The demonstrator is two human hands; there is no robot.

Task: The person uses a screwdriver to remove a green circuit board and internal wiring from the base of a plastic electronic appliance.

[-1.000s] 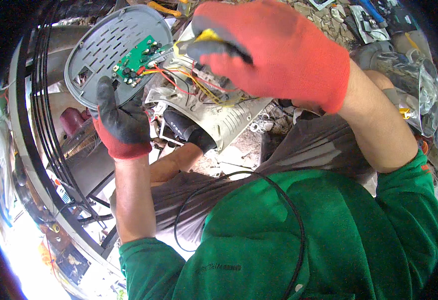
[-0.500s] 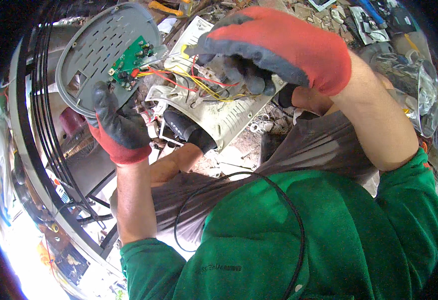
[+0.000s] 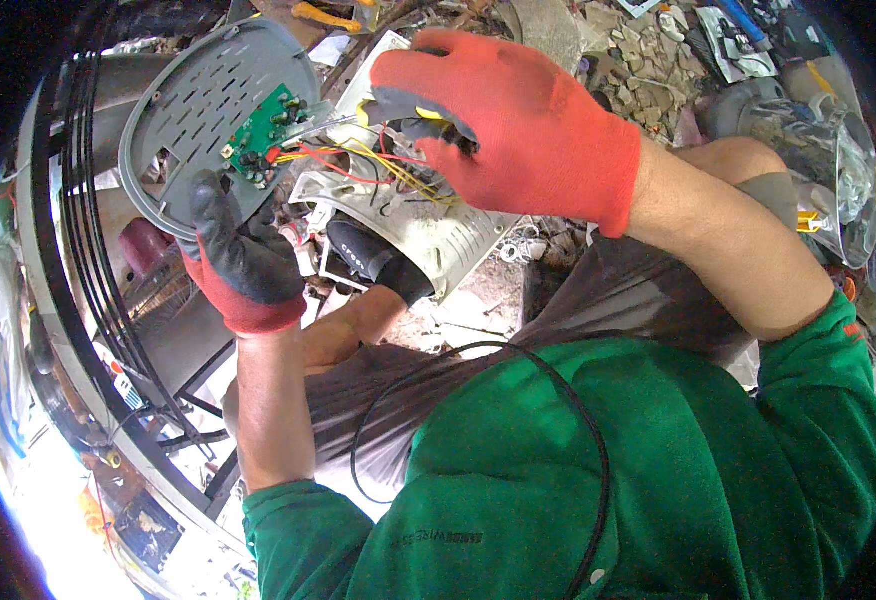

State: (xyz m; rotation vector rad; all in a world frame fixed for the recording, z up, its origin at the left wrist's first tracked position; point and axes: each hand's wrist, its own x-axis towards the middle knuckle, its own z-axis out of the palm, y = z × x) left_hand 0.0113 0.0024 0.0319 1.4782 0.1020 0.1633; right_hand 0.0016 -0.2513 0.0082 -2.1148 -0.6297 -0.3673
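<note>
My left hand [image 3: 243, 250], in a red and dark grey work glove, grips the lower rim of a grey plastic cover [image 3: 183, 125] with slots, thumb on its inside face. A green circuit board [image 3: 263, 130] sits inside the cover, with red and yellow wires [image 3: 398, 170] running from it to the right. My right hand [image 3: 518, 120], gloved alike, is closed around a screwdriver [image 3: 332, 123] with a yellow and dark handle. The shaft points left at the board's edge; whether its tip touches is unclear. Below the wires lies an off-white plastic housing [image 3: 448, 235] with vent slits.
Black bars and cables [image 3: 83, 200] of a metal frame stand at the left. Broken scraps [image 3: 648, 80] cover the ground ahead. A clear plastic container [image 3: 838, 180] is at the right. An orange-handled tool [image 3: 326, 16] lies at the top. My shoe [image 3: 358, 248] is beside the housing.
My right hand has moved left and slightly down and turned, showing more of the back of its glove. The grey cover has shifted slightly right and down in my left hand.
</note>
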